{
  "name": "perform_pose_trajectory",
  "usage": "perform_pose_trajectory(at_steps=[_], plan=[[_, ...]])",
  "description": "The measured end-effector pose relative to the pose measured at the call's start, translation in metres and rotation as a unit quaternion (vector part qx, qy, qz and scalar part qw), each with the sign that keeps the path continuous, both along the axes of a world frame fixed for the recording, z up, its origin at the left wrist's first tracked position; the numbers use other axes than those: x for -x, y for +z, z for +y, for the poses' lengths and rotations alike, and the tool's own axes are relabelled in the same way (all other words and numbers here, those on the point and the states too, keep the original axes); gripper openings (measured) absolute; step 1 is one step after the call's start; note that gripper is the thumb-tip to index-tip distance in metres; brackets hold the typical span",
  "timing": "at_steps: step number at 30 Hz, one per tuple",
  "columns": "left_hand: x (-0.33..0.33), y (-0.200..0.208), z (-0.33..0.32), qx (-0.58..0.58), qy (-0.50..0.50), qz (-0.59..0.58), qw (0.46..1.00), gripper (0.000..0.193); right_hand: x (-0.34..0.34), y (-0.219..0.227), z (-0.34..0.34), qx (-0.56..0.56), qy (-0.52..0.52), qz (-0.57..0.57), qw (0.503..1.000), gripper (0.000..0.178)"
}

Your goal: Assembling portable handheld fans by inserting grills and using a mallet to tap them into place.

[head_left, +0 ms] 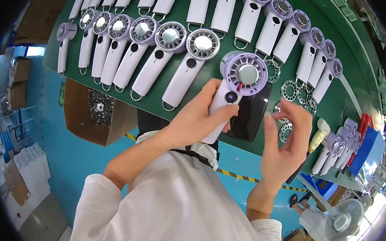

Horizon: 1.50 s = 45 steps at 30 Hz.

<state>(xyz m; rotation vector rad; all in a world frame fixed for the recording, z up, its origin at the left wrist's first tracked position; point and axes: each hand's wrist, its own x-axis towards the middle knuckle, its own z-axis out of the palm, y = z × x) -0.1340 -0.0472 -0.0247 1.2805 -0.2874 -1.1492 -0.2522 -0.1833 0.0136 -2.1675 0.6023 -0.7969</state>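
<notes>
My left hand is closed round the white handle of a lilac handheld fan. Its thumb lies across the handle, just below a small lit round display. The fan's round head has a silver centre and shows a bit of red inside its lower part. To the right, my right hand is raised with bent fingers and the thumb apart; nothing shows in its grasp. Several silver slotted rings lie on the table beyond that hand. A black phone-like slab rests between the two hands, partly behind the held fan.
Rows of similar fans cover the green table. More fans lie at the right, beside a blue bin and a yellowish wrapped roll. A cardboard box of small parts stands below the front edge.
</notes>
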Motion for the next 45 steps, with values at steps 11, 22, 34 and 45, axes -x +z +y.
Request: perform_pose_trajectory(at_steps=[11,22,34,45], plan=[[0.005,0.008,0.017,-0.028,-0.011,-0.075,0.997,0.045,-0.036,0.011,0.007,0.043,0.084,0.027,0.995,0.042],[0.005,0.002,0.021,-0.011,0.003,-0.183,0.983,0.044,-0.038,0.013,0.012,0.122,0.077,0.034,0.989,0.040],[0.003,0.007,0.023,-0.001,-0.013,-0.047,0.999,0.032,-0.041,0.011,0.020,0.136,0.049,0.034,0.989,0.042],[0.003,0.007,0.023,-0.015,-0.012,-0.040,0.999,0.040,-0.046,0.007,0.015,0.113,0.091,0.033,0.989,0.038]])
